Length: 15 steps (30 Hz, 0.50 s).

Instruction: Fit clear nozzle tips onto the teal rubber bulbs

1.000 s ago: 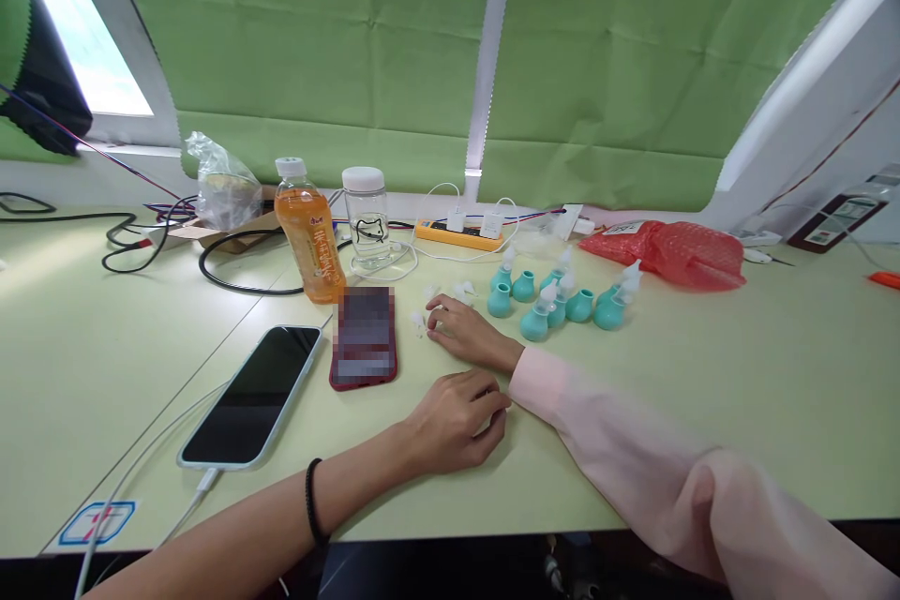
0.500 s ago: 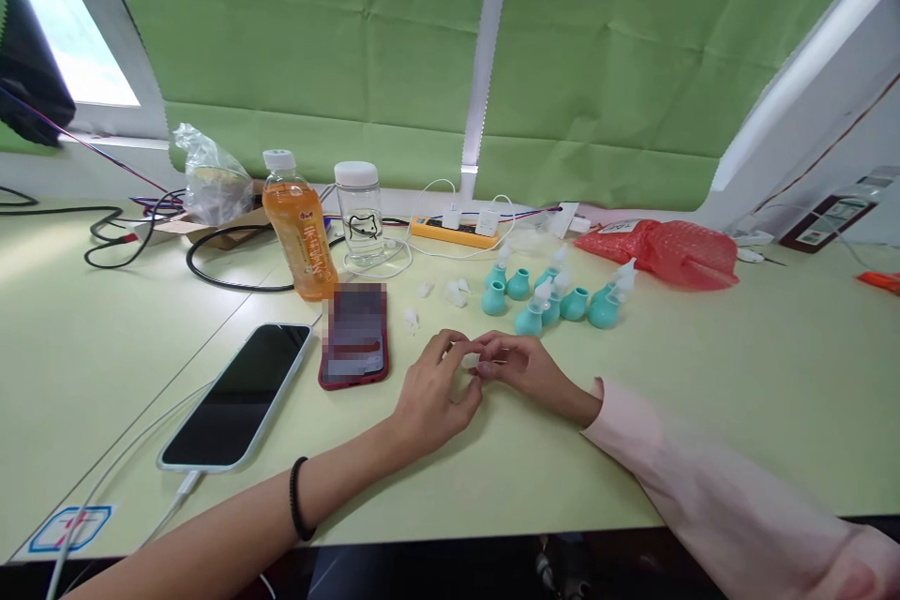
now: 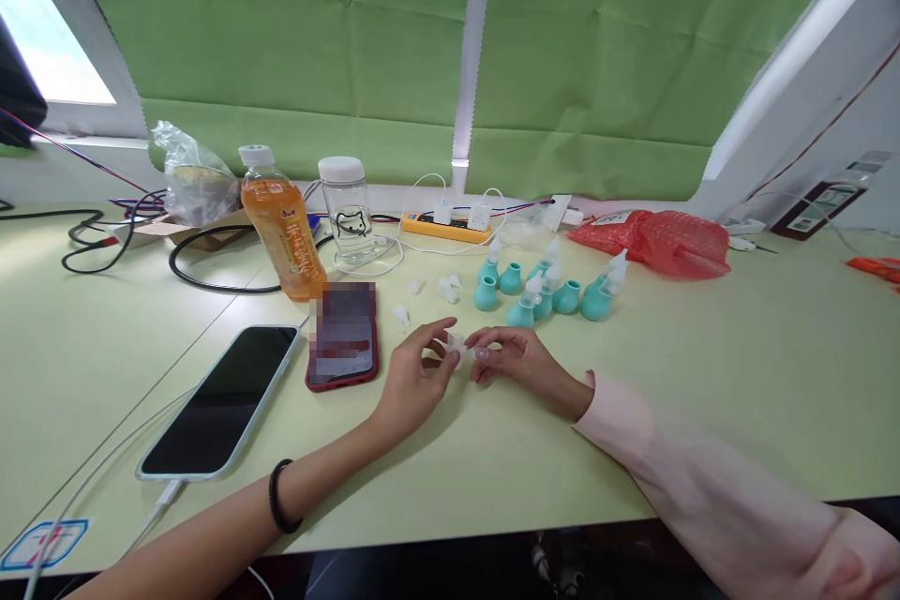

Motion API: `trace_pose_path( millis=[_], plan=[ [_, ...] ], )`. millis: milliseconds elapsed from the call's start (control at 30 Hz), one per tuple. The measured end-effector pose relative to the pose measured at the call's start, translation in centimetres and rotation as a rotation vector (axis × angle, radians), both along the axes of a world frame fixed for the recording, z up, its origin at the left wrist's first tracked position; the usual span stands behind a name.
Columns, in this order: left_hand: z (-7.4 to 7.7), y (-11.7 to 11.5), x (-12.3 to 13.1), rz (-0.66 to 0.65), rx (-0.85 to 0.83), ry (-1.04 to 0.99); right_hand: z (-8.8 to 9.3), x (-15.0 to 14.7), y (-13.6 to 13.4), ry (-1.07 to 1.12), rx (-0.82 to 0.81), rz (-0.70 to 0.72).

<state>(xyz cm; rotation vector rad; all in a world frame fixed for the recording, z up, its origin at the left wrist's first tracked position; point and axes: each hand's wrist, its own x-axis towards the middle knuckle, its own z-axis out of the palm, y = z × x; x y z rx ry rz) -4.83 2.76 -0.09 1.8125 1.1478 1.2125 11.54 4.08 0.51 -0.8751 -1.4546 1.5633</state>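
My left hand (image 3: 410, 375) and my right hand (image 3: 517, 360) meet at the middle of the pale green table (image 3: 738, 375). Between their fingertips they pinch a small clear plastic piece (image 3: 457, 352). Just beyond stands a cluster of several teal rubber bulbs (image 3: 545, 286), some fitted with clear tips. A few loose clear tips (image 3: 446, 288) lie to the left of the bulbs. My left wrist wears a black band, my right arm a pink sleeve.
A red-cased phone (image 3: 342, 347) and a larger dark phone (image 3: 221, 399) on a white cable lie left of my hands. Behind stand an orange drink bottle (image 3: 281, 223), a clear jar (image 3: 346, 209), a yellow power strip (image 3: 444, 227), a red bubble bag (image 3: 653, 241) and black cables (image 3: 203, 272).
My right hand drew back from the loose tips towards me and my left hand rose to meet it; both now pinch one small clear piece. The view shifted slightly right.
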Motion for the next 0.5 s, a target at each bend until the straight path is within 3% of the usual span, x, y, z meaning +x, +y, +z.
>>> trace_pose_path(
  millis=[200,500],
  plan=[
    [0.07,0.67,-0.02,-0.102,-0.284,-0.241,-0.66,-0.01,0.09,-0.074,0.009,-0.097],
    [0.12,0.56,-0.06,-0.12,-0.336,-0.307,-0.41,-0.17,-0.16,-0.114,0.104,-0.16]
  ],
)
